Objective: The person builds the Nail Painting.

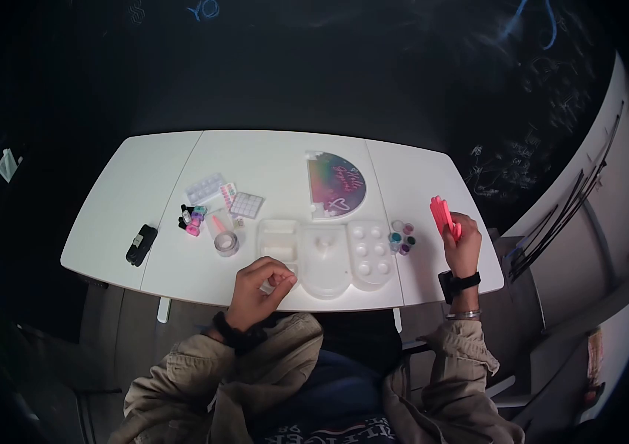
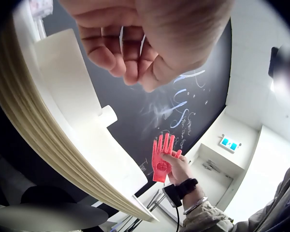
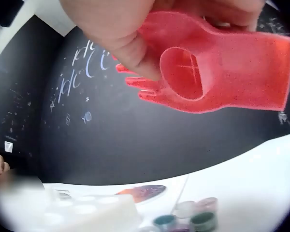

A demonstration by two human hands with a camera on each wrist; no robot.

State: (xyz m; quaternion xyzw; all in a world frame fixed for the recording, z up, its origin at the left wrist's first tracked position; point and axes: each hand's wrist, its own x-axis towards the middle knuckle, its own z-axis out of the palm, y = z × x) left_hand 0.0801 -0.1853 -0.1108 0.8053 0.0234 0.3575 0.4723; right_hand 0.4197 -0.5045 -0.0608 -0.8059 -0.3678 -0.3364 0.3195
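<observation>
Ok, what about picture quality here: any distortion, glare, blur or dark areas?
Head view: wide-angle bowing, black corners, the white table bright against the dark blackboard; left wrist view: smeared patches at lower left and upper right, right side partly washed out; right wrist view: a smear at lower left, pink hand-shaped piece clear, small pots softer.

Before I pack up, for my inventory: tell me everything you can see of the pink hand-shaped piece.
The pink hand-shaped piece looks like grainy, faintly translucent plastic, coral to red by view. It has outstretched fingers, a palm with a round opening, thin crossing lines inside, and a flat-ended wrist. Of the hands, only the right hand touches it, thumb beside the opening, holding it fingers-up above the right side of the white table.
</observation>
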